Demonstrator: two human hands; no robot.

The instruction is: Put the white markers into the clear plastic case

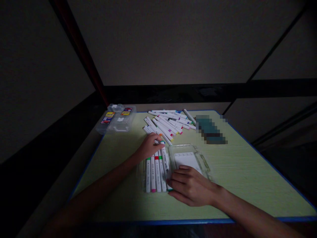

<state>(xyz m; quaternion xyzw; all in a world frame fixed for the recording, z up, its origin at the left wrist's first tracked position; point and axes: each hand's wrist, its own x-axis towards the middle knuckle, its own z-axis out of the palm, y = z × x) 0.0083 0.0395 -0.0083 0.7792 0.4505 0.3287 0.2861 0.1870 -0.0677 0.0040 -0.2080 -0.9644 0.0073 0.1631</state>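
Left hand (150, 145) pinches the top end of a white marker (165, 159); right hand (189, 186) half-curled by its lower end, can't tell if gripping. Marker's beside the row of markers (153, 175) in the clear case (182, 145): keep it parallel. Loose markers (165, 126) beyond, second case (121, 125) far left; right hand blocks sight of the lower end

table (247, 185) looks matt with a faint wood grain; markers (165, 125) by the far edge seem smooth plastic; open case (182, 145) nearer the near edge, glossy clear plastic, matt papery card (187, 160) inside; far-left-corner box (119, 125), cloudy plastic tbh
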